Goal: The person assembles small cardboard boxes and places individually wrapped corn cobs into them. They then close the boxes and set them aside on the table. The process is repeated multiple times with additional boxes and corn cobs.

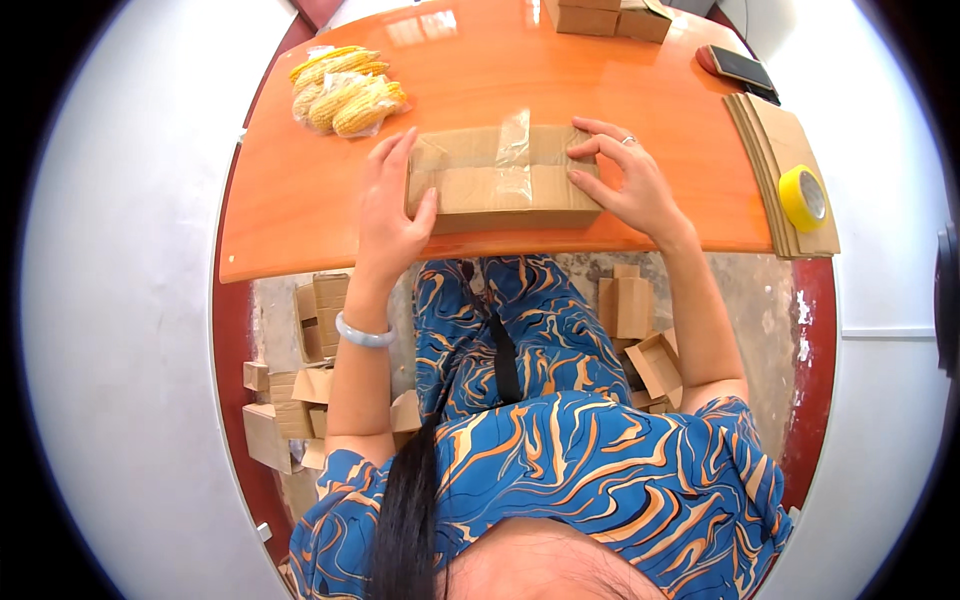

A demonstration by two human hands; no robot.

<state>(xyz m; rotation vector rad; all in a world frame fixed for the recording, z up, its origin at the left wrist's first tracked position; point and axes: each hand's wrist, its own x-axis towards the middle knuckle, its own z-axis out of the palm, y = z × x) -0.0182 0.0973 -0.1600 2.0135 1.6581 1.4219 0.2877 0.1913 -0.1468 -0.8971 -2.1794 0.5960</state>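
A closed cardboard box (465, 180) lies on the orange table near its front edge. A strip of clear tape (514, 154) crosses the top flaps, and its far end sticks up past the back edge. My left hand (394, 199) holds the box's left end, thumb on the near corner and fingers along the side. At the right end, my right hand (630, 176) grips the box with its fingertips on the top and edge. The box's underside is hidden.
Bagged corn cobs (345, 90) lie at the table's (300, 217) back left. Cardboard boxes (589, 19) stand at the back. To the right are a phone (741, 67), flat cardboard sheets (787, 135) and a yellow tape roll (802, 199). Open boxes (285, 405) litter the floor on both sides.
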